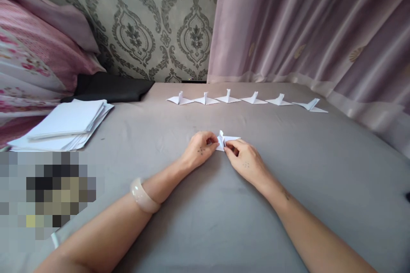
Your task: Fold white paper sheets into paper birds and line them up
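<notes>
Between my hands, a white folded paper bird (221, 140) rests on or just above the grey cloth, its narrow upright part pointing up and one wing spread to the right. My left hand (201, 147) pinches its left side with thumb and fingers. On the other side, my right hand (245, 155) grips the paper near the base of the right wing, covering part of it. Farther back stands a row of several similar white paper birds (228, 97), set wing to wing.
A stack of white paper sheets (67, 121) lies at the left, beside a black flat item (112, 87). Grey cloth (198, 222) covers the surface. Pink curtains (288, 25) hang at the right, and floral fabric (35, 59) bunches at the left. A pixelated patch hides the lower left.
</notes>
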A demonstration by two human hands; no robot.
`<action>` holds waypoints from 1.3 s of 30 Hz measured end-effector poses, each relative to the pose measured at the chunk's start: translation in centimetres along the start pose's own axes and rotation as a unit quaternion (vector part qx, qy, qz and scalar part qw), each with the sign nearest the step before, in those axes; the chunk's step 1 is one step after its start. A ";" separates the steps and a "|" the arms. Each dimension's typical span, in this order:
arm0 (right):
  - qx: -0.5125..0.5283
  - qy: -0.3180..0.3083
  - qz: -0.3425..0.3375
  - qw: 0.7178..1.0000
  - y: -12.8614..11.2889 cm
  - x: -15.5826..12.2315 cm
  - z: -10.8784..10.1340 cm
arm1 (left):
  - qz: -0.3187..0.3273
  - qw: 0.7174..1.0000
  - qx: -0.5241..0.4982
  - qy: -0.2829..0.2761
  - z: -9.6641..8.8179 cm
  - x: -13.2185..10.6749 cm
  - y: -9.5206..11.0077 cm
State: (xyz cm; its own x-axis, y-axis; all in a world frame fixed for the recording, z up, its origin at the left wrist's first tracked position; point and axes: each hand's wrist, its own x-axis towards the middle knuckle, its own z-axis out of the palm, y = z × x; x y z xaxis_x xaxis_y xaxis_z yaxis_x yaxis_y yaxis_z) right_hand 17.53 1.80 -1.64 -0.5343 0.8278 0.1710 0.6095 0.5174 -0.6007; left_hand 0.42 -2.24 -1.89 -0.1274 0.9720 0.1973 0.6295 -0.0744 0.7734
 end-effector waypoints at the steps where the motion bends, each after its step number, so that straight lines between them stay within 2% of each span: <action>1: 0.000 -0.001 -0.004 1.000 0.0 0.0 0.0 | 0.005 1.000 0.008 -0.004 0.0 -0.1 0.0; 7: -0.024 -0.016 -0.020 0.999 0.0 -0.2 -0.2 | 0.069 0.995 0.065 -0.042 0.2 -0.2 -0.4; 13: -0.046 -0.023 -0.018 0.999 0.1 0.0 0.2 | 0.061 0.988 0.129 -0.058 0.3 -0.1 -0.6; 18: -0.009 -0.007 0.006 1.000 0.3 0.4 0.6 | 0.079 0.983 0.154 -0.058 0.1 -0.3 -0.1; 21: 0.029 0.001 0.014 0.999 0.4 0.8 0.8 | 0.042 0.987 0.152 -0.036 0.2 -0.3 0.5; 24: 0.069 0.012 0.017 0.997 0.6 1.2 1.1 | -0.001 0.987 0.163 0.011 0.6 -0.2 1.0; 26: 0.101 0.028 0.030 0.994 0.9 1.4 1.2 | -0.001 0.980 0.195 0.034 1.1 -0.2 1.1; 30: 0.173 0.058 0.056 0.982 1.8 1.7 1.7 | 0.004 0.967 0.250 0.055 2.1 -0.1 1.4; 34: 0.236 0.088 0.101 0.963 2.6 1.9 2.0 | -0.028 0.953 0.293 0.067 2.7 0.0 1.9; 39: 0.270 0.093 0.116 0.951 2.8 1.9 1.8 | -0.081 0.953 0.283 0.079 3.0 0.6 1.9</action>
State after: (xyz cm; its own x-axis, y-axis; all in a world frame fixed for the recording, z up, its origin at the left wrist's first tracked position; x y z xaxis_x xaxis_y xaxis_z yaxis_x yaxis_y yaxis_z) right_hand 17.15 4.49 -4.45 -0.2788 0.9562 0.0888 0.2828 0.1701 -0.9440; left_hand 3.87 -1.15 -2.10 -0.3434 0.9116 0.2262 0.8983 0.2485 0.3623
